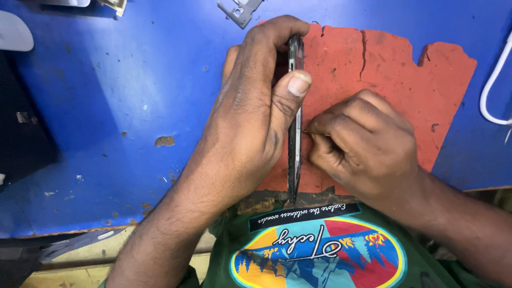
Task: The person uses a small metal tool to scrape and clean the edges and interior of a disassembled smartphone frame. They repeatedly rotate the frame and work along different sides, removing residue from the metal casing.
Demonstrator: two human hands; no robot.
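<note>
My left hand (250, 114) grips a thin dark smartphone (295, 154) that stands on its edge over a torn red mat (405, 69), thumb pressed on its upper rim. My right hand (362, 144) is closed into a pinch right against the phone's side edge, at mid-length. Whatever the fingertips hold is too small to make out. The phone's lower end rests near the table's front edge.
The blue worktop (117, 96) is scuffed and chipped. A small grey metal bracket (240, 10) lies at the top. A white cable (493, 90) loops at the right. A dark object (21, 133) sits at the left edge. Metal tweezers (74, 242) lie below the table edge.
</note>
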